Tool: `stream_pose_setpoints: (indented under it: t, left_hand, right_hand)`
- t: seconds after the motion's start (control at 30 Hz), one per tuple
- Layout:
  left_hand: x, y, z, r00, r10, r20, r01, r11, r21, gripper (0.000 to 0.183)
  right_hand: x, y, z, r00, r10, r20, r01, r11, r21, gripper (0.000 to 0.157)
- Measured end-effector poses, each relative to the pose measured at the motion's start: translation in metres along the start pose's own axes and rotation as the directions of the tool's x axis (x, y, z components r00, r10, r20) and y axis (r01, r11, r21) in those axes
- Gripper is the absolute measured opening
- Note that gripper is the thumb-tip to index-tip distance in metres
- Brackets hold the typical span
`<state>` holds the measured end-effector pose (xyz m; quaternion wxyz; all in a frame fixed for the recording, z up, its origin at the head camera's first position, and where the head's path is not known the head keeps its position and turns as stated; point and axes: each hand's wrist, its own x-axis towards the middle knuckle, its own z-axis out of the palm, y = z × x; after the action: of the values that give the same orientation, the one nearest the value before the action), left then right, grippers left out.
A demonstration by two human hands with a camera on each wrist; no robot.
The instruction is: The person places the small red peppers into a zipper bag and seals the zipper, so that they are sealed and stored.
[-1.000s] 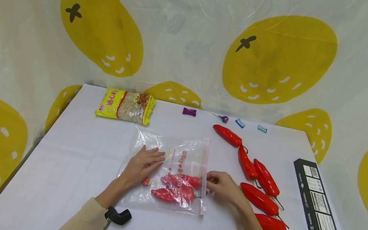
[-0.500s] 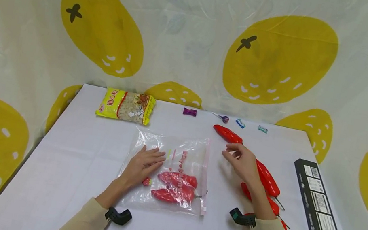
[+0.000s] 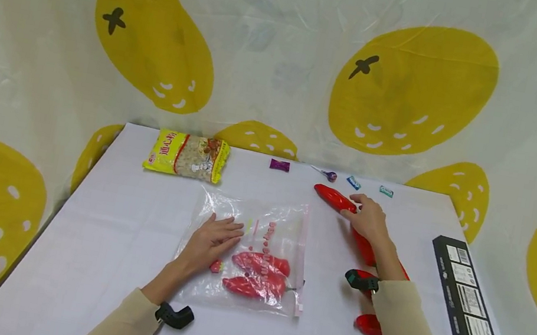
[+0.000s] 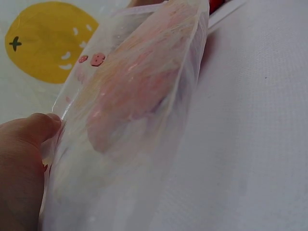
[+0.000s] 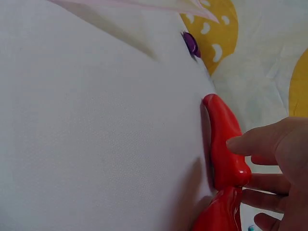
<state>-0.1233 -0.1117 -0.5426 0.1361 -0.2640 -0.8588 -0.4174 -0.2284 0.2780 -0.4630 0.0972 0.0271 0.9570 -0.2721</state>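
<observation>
A clear zip bag [image 3: 281,217] with pink lettering lies in mid-table, two red chili peppers [image 3: 247,286] inside it. My left hand [image 3: 207,242] rests on the bag's left part, fingers extended; in the left wrist view its thumb [image 4: 41,126] lies along the bag's plastic. At the far right of the bag, my right hand [image 3: 370,218] pinches the stem end of the farthest loose red chili pepper [image 3: 332,197]. The right wrist view shows the thumb on this chili pepper [image 5: 224,139], the other fingers at its far side. Another chili pepper [image 5: 219,211] touches its end.
More red chili peppers [image 3: 370,325] lie partly under the right forearm. A long black box [image 3: 469,311] stands along the right edge. At the back are a yellow pasta packet [image 3: 189,156], a purple-wrapped sweet [image 3: 279,165], a lollipop [image 3: 330,176] and two small wrapped sweets [image 3: 386,192].
My right hand has left the bag's opening, moving right and away to the farthest chili pepper. The upper chili pepper in the bag shifted slightly left. My left hand has stayed put.
</observation>
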Motion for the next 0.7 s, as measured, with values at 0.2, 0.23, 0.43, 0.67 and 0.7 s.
stream_pose_setpoints:
  t: [0.2,0.23,0.43,0.67,0.7]
  left_hand:
    - [0.001,0.000,0.000,1.000,0.027,-0.014,-0.027,1.000,0.009,0.025]
    - [0.001,0.000,0.000,0.999,0.032,-0.017,-0.032,0.999,0.005,0.025]
    - [0.001,0.002,0.000,1.000,0.027,-0.016,-0.027,1.000,-0.006,0.025]
    - [0.001,0.001,0.000,1.000,0.020,-0.011,-0.020,1.000,0.001,0.025]
    - [0.001,0.001,0.000,1.000,0.018,-0.012,-0.018,1.000,-0.001,0.025]
  right_hand:
    - [0.010,0.007,0.002,0.998,0.031,0.048,-0.030,0.999,-0.022,0.053]
    - [0.010,0.007,0.003,0.999,0.024,0.039,-0.023,0.999,-0.026,0.052]
    - [0.006,0.005,0.004,0.999,-0.011,-0.046,0.010,1.000,-0.013,0.055]
    - [-0.017,0.002,0.000,0.981,-0.071,-0.183,0.091,0.991,0.100,0.054]
    - [-0.022,0.001,-0.002,0.978,-0.079,-0.194,0.102,0.988,0.112,0.054]
